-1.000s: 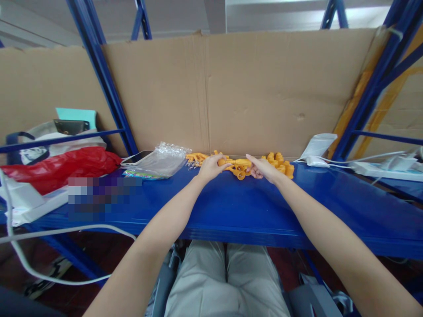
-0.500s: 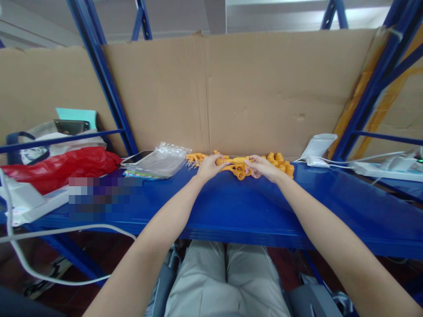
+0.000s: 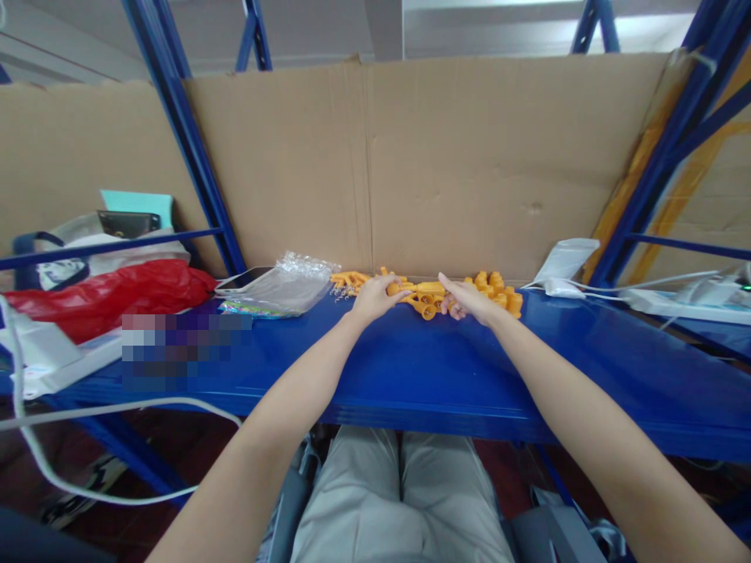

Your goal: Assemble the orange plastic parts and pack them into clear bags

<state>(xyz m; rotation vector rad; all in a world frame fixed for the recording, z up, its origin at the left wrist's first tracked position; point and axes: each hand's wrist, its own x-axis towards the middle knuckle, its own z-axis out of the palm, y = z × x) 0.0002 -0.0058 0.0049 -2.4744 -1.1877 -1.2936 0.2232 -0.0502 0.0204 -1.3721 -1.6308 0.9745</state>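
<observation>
An orange-yellow plastic part (image 3: 427, 288), long and narrow with a wider right half, lies level between my two hands at the back of the blue shelf. My left hand (image 3: 374, 301) pinches its left end between thumb and fingers. At its right end, my right hand (image 3: 468, 300) has closed its thumb and fingers around it; the fingers cover that tip. Just below the part are orange pieces with round, hollow ends (image 3: 428, 310). Thin orange branched pieces (image 3: 350, 277) lie left of my left hand, with small shiny metal bits (image 3: 342, 292) beside them.
Right of my right hand stands a pile of orange cylindrical pieces (image 3: 498, 293). A clear plastic bag (image 3: 285, 289) and a phone (image 3: 249, 279) lie to the left. Further left is a red bag (image 3: 117, 297). A cardboard wall (image 3: 458, 164) closes off the back; white cables and a white stand (image 3: 566, 266) are at right.
My right thumb has lifted and shifted slightly at the part's right end, showing more of it. The left hand has hardly moved and keeps its grip.
</observation>
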